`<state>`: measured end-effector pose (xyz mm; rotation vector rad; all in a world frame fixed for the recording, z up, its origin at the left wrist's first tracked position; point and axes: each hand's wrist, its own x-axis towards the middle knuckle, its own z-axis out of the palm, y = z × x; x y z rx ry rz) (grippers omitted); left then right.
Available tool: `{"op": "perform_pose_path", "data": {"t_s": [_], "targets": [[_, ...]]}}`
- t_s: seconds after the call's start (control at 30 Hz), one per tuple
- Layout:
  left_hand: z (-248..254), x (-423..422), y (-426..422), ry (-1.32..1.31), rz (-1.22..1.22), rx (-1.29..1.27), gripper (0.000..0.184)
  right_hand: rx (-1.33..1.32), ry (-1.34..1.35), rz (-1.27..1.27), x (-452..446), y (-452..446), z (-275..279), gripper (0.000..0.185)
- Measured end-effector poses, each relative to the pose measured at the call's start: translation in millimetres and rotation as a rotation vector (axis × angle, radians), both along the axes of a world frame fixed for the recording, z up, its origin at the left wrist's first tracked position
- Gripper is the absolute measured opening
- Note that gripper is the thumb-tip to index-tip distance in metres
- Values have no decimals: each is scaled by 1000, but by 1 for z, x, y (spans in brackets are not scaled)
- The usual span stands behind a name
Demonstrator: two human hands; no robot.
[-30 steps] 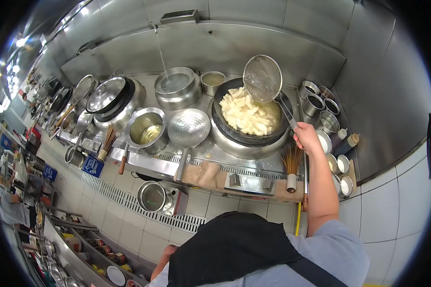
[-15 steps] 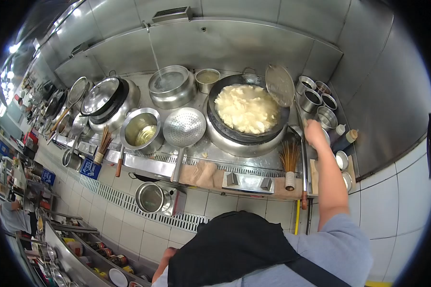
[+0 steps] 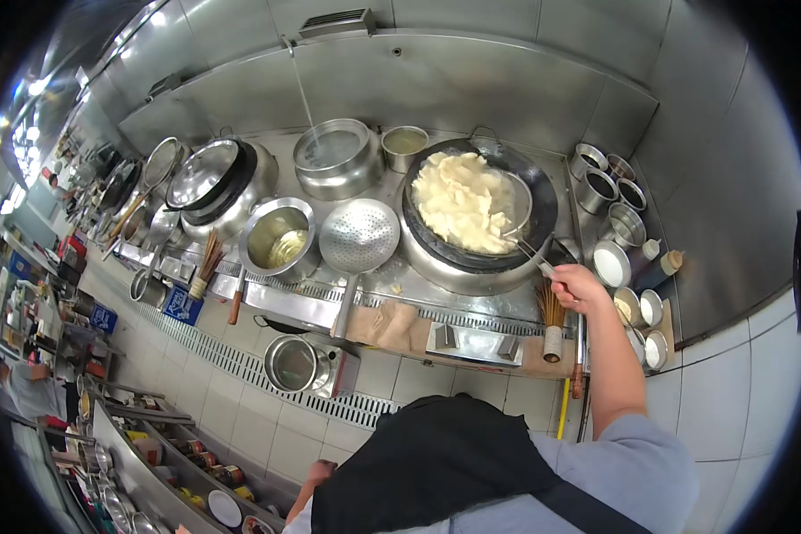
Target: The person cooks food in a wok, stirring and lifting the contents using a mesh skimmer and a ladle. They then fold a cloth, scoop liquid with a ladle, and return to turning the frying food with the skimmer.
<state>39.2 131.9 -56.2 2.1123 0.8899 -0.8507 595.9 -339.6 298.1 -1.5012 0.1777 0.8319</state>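
Observation:
My right hand (image 3: 578, 287) is closed round the handle of a wire mesh strainer (image 3: 518, 203). The strainer's round head is down inside the black wok (image 3: 543, 191), at the right side of a heap of pale, whitish-yellow pieces (image 3: 461, 200) in liquid. Low in the view, my left hand (image 3: 323, 470) hangs beside the black apron; its fingers are too small and partly hidden to make out. Left of the wok lies a perforated metal ladle (image 3: 360, 236), and beyond it stands a deep pot (image 3: 279, 238) with yellowish liquid.
Metal containers (image 3: 596, 190) and bottles (image 3: 670, 262) line the right side. Bamboo brushes (image 3: 552, 338) stand at the counter's front edge. Water runs into a wide pot (image 3: 332, 147) at the back. A lidded wok (image 3: 205, 173) is farther left. A person (image 3: 27, 387) stands at far left.
The strainer swung from above the wok to its right side, then came down into the wok beside the pale pieces. My right hand moved with it, back toward the wok's front right.

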Motion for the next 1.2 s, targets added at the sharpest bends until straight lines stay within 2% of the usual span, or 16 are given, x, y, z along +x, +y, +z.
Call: {"op": "perform_pose_path", "data": {"t_s": [0.07, 0.23, 0.4, 0.47, 0.6, 0.67, 0.7, 0.73, 0.77, 0.8, 0.87, 0.97, 1.2], "targets": [[26, 12, -4, -23, -16, 18, 34, 79, 3, -10, 16, 11, -27, 9], [50, 37, -3, -77, -66, 40, 35, 313, -31, -129, 0, 15, -31, 7], [52, 46, -9, -132, -130, 35, 35, 312, -44, -186, -23, -9, -16, 14], [57, 41, -19, -97, -138, 28, 36, 348, -123, -209, -6, -3, -18, 13], [73, 59, -14, -26, -115, 71, 40, 213, -202, -232, -10, 12, 0, 5], [91, 77, -17, -21, -97, 82, 41, 188, -207, -263, -14, 10, 13, 5], [113, 87, -28, 19, 98, 53, 40, 149, -260, -274, -8, 8, 10, 4], [145, 94, -44, 72, 291, 22, 38, 105, -303, -285, -7, 4, 7, 4], [206, 110, -77, 109, 285, 168, 33, 17, -348, -303, -8, 17, 16, 6], [198, 110, -74, 113, 246, 156, 33, 19, -351, -302, -9, 23, 16, 6], [139, 85, -48, 72, 119, 87, 33, -136, -438, -282, -7, 32, 19, 4], [94, 60, -35, 33, 29, 40, 34, -158, -473, -306, -9, 28, 24, 6], [49, 23, -25, 29, 9, 4, 34, -252, -563, -268, -20, 27, 35, 17]]}}
